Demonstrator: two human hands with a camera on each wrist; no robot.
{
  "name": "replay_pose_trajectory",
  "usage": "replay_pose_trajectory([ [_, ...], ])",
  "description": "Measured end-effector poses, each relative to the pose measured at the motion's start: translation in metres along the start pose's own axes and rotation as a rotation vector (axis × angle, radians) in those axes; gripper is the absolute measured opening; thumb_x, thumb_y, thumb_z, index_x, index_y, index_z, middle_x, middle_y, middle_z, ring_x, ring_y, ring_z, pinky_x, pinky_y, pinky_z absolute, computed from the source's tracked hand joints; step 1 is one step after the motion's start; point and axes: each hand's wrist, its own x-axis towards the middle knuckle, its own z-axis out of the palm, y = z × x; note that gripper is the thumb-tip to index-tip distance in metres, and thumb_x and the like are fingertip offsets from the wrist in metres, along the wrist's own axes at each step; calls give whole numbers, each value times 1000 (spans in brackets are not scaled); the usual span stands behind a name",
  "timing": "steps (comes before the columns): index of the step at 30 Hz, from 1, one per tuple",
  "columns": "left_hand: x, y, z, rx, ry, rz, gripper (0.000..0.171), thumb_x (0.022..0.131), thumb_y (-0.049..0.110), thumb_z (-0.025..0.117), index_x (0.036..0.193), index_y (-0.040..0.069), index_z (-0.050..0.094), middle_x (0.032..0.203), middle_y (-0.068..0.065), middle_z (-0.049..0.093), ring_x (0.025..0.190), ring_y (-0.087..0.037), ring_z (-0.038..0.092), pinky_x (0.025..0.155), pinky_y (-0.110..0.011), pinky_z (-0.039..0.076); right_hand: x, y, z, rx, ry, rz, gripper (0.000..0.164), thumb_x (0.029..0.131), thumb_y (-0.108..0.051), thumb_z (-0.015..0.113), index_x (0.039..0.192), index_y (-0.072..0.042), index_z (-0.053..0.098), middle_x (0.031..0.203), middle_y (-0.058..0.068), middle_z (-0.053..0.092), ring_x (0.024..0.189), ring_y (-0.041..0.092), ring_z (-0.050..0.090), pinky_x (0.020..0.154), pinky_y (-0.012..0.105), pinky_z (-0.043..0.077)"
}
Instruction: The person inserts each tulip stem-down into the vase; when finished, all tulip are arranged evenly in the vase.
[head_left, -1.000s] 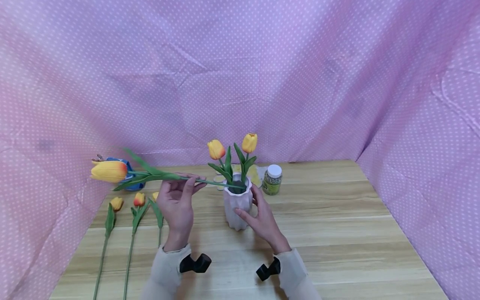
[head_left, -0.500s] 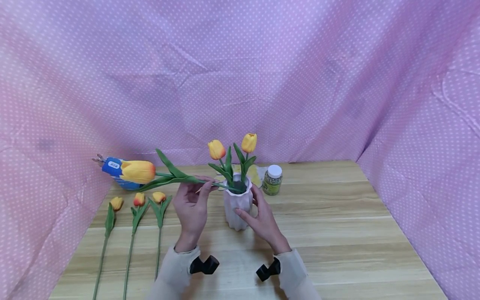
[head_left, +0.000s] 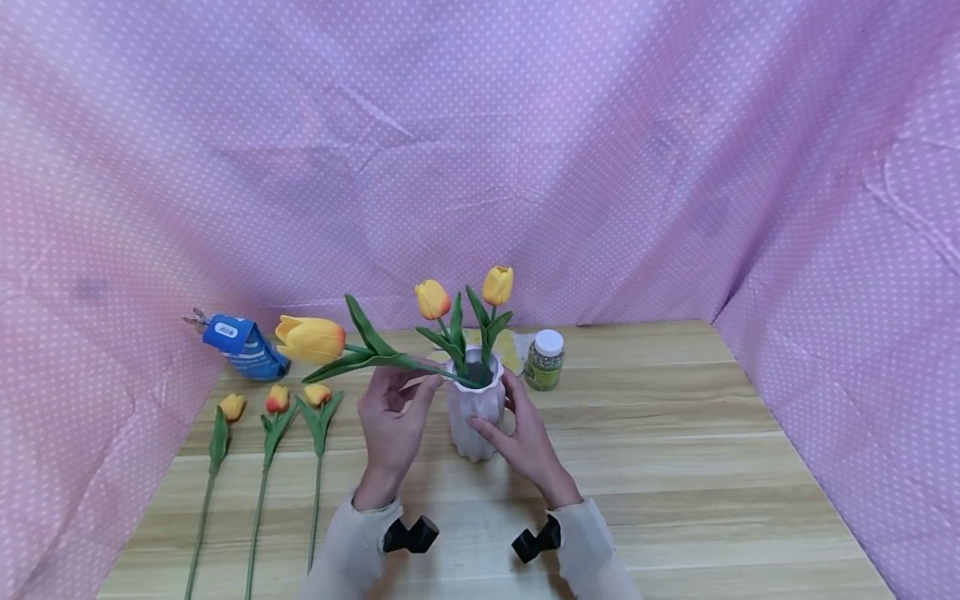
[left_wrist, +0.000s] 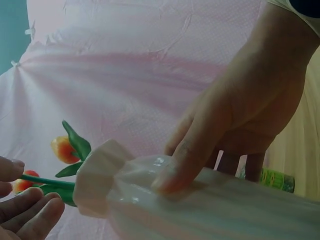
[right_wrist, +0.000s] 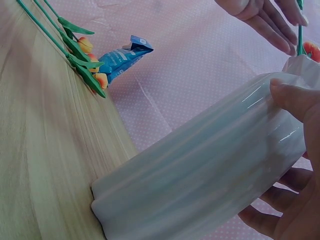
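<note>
My left hand (head_left: 393,425) pinches the green stem of a yellow tulip (head_left: 311,340). The bloom leans out to the left, and the stem's lower end goes in over the rim of a white fluted vase (head_left: 476,417). My right hand (head_left: 531,442) grips the vase from the right, thumb on the near side and fingers round the far side. In the right wrist view the vase (right_wrist: 200,165) stands on the table. Two other tulips, a left one (head_left: 432,300) and a right one (head_left: 498,286), stand upright in the vase.
Three tulips (head_left: 277,425) lie in a row at the table's left. Behind them stands a blue bag (head_left: 251,350) with a tied top. A white-lidded jar (head_left: 545,360) is right of the vase, beside a yellow and white flat item (head_left: 516,348). A pink dotted curtain (head_left: 480,167) surrounds the table.
My left hand has moved right towards the vase with the tulip, its stem sliding further into the opening. The blue bag has come into full view. My right hand stays on the vase.
</note>
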Motion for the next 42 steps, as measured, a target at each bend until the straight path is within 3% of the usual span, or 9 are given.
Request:
replay_pose_trajectory([
  [6, 3, 7, -16, -51, 77, 53, 25, 84, -18, 67, 105, -20, 52, 105, 8, 74, 95, -7, 73, 79, -19, 63, 0, -1, 0, -5, 0, 10, 80, 90, -30, 76, 155, -28, 29, 157, 2, 43, 144, 29, 44, 116, 59, 43],
  [13, 12, 31, -35, -240, 196, 185, 32, 84, -25, 60, 115, -19, 54, 106, -14, 75, 92, -22, 76, 79, -30, 65, 0, 0, -1, -4, 5, 21, 80, 91, -30, 75, 156, -28, 28, 159, 4, 40, 146, 31, 42, 117, 59, 41],
  [17, 17, 44, -39, -375, 311, 281, 29, 83, -23, 64, 110, -23, 54, 103, -22, 74, 91, -27, 76, 75, -34, 66, 0, 1, -2, -1, 6, 30, 81, 91, -30, 75, 156, -28, 27, 161, 5, 38, 148, 32, 40, 117, 59, 40],
  [20, 20, 51, -38, -440, 360, 333, 28, 81, -20, 68, 105, -24, 55, 100, -25, 74, 91, -29, 76, 74, -35, 66, 0, 1, -3, -2, 3, 38, 81, 91, -31, 75, 156, -27, 27, 161, 5, 37, 148, 32, 39, 118, 60, 40],
  [25, 24, 59, -34, -428, 376, 352, 26, 82, -17, 70, 103, -25, 57, 99, -25, 75, 91, -29, 77, 73, -34, 66, 0, 2, -3, -3, 2, 37, 81, 91, -33, 75, 156, -28, 27, 161, 5, 38, 147, 32, 40, 117, 59, 40],
  [32, 26, 57, -31, -376, 412, 366, 17, 84, -19, 67, 96, -27, 58, 94, -25, 75, 78, -27, 77, 70, -32, 66, 1, 1, -1, 2, 3, 16, 79, 91, -29, 75, 155, -27, 29, 159, 4, 40, 147, 30, 41, 117, 59, 41],
  [42, 19, 49, -25, -309, 352, 293, 13, 84, -23, 62, 96, -27, 58, 95, -21, 76, 77, -24, 78, 71, -32, 66, 1, 0, 0, -2, 4, 3, 80, 91, -27, 75, 155, -26, 29, 157, 5, 42, 145, 31, 43, 116, 59, 42],
])
